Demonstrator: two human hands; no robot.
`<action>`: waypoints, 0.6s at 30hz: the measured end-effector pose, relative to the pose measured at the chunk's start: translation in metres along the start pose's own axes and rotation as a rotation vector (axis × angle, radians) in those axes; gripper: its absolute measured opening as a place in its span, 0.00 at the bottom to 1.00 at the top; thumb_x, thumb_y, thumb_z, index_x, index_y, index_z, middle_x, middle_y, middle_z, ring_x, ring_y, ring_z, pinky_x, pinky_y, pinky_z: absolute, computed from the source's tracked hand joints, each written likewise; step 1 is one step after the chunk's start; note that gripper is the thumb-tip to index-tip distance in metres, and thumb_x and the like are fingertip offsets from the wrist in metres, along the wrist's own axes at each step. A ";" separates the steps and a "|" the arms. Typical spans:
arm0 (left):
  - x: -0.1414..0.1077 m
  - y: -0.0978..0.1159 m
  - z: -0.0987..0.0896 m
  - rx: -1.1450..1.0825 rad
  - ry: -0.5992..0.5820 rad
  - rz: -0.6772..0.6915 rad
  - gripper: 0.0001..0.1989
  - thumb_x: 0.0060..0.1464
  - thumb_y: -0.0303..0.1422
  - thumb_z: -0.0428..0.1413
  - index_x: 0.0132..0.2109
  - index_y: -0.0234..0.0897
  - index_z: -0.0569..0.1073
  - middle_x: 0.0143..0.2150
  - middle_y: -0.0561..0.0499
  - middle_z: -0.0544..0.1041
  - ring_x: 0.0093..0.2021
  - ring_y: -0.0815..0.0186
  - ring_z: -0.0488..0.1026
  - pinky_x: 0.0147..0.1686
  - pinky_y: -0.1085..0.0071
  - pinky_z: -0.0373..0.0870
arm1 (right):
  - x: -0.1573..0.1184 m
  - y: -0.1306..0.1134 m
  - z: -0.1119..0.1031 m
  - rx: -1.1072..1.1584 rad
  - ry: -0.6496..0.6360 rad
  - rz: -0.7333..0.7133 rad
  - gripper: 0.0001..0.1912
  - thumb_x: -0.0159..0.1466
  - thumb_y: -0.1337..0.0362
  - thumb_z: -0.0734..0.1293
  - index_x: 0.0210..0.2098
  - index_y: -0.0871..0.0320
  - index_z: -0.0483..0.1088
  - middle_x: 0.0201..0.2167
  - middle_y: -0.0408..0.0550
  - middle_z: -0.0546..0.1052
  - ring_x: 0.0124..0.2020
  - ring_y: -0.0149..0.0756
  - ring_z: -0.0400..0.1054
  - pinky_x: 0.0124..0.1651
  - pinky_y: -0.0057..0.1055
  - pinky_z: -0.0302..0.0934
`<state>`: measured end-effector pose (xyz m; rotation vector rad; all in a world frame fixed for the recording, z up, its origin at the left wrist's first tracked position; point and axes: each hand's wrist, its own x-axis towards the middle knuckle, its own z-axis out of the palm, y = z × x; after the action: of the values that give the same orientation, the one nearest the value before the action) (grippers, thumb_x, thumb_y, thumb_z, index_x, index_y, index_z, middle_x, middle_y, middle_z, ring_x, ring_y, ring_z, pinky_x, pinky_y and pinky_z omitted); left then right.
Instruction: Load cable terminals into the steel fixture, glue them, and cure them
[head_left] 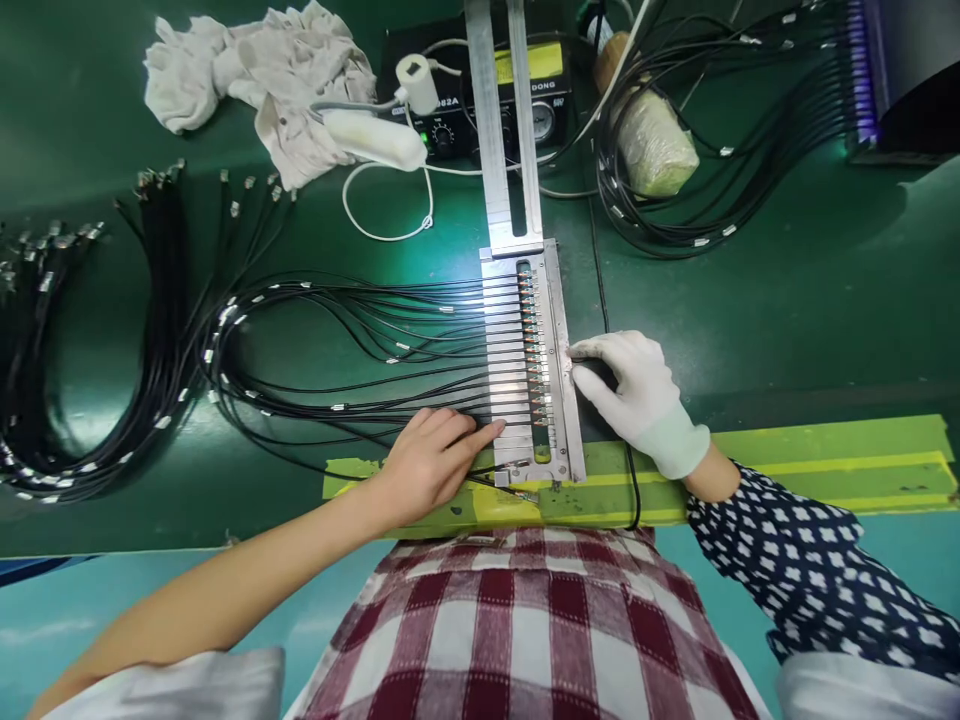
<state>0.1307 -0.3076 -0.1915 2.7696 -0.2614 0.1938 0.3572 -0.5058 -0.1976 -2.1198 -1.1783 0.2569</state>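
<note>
The metal fixture (pixel 559 335) lies on the green worktable (pixel 720 320) in front of the person, close to the near edge. Black cables (pixel 352 408) enter it from the left, side by side, and their connectors (pixel 533 348) stand in a row along the central slot. Left of the fixture, the cables curve back in a loop fitted with small white tags.

The left hand (pixel 433 465), bare, is at the lower left part of the fixture. Its index finger is extended, with the tip at the left plate beside the lowest cables; the other fingers are bent close together. Whether they grip a cable cannot be told.

The right hand (pixel 637 388) wears a white glove. Thumb and index finger form an arch, their tips near each other at the right edge of the fixture. Whether they are clamped on anything cannot be told.

A loose cable end (pixel 527 495) lies just below the fixture, over the yellow-green tape (pixel 787 470). Two metal rails (pixel 491 150) extend from the far end of the fixture, in front of a black control box (pixel 445 145). A white cloth (pixel 285 60) lies at far left
</note>
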 end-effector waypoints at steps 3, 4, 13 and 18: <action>-0.006 0.002 -0.009 -0.191 -0.096 -0.007 0.14 0.67 0.32 0.53 0.56 0.31 0.68 0.42 0.45 0.76 0.42 0.61 0.69 0.44 0.63 0.64 | -0.002 0.000 0.000 0.006 0.000 -0.032 0.08 0.69 0.60 0.63 0.45 0.51 0.73 0.43 0.47 0.80 0.49 0.48 0.70 0.54 0.47 0.59; -0.009 0.002 -0.012 -0.227 -0.127 -0.006 0.11 0.66 0.33 0.54 0.53 0.32 0.69 0.42 0.45 0.76 0.43 0.60 0.69 0.45 0.63 0.65 | -0.002 0.000 0.000 0.004 0.000 -0.039 0.08 0.69 0.61 0.63 0.45 0.51 0.72 0.44 0.47 0.80 0.49 0.48 0.70 0.54 0.47 0.59; -0.013 0.002 -0.016 -0.407 0.018 -0.069 0.05 0.66 0.26 0.53 0.44 0.35 0.74 0.39 0.46 0.76 0.41 0.65 0.72 0.41 0.69 0.73 | -0.001 -0.003 0.000 -0.009 0.009 -0.036 0.09 0.69 0.61 0.63 0.45 0.51 0.74 0.44 0.48 0.80 0.48 0.49 0.71 0.54 0.50 0.61; 0.000 0.003 -0.012 -0.327 0.227 -0.082 0.08 0.63 0.23 0.55 0.48 0.35 0.74 0.37 0.48 0.77 0.38 0.66 0.74 0.40 0.70 0.74 | -0.001 -0.002 0.001 -0.008 0.016 -0.028 0.09 0.69 0.61 0.63 0.44 0.51 0.74 0.43 0.47 0.80 0.48 0.49 0.71 0.54 0.49 0.60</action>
<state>0.1293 -0.3063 -0.1793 2.4034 -0.1092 0.4029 0.3552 -0.5053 -0.1971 -2.1066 -1.2010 0.2228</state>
